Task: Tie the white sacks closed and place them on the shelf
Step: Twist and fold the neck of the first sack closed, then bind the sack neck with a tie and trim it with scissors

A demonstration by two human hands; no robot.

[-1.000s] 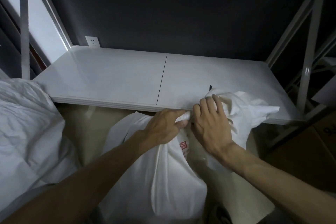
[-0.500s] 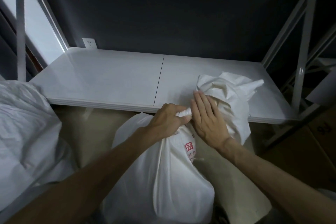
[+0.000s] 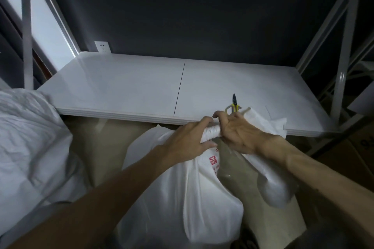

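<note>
Left hand (image 3: pixel 188 141) and right hand (image 3: pixel 240 135) both have a tight grip on the twisted neck (image 3: pixel 211 134) of the white sack (image 3: pixel 182 208), just in front of the shelf (image 3: pixel 121 87) edge. Yellow-handled snips (image 3: pixel 234 103), I think, lie on it.

Sacks (image 3: pixel 182 198) (image 3: pixel 30 137) two, pliers (image 3: pixel 234 104) one, shelf (image 3: pixel 121 87) one.

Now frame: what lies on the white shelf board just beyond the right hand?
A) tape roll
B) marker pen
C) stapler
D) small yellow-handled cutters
D: small yellow-handled cutters with dark tips lie on the white shelf board, just past the right hand gripping the twisted neck of the white sack.
</note>
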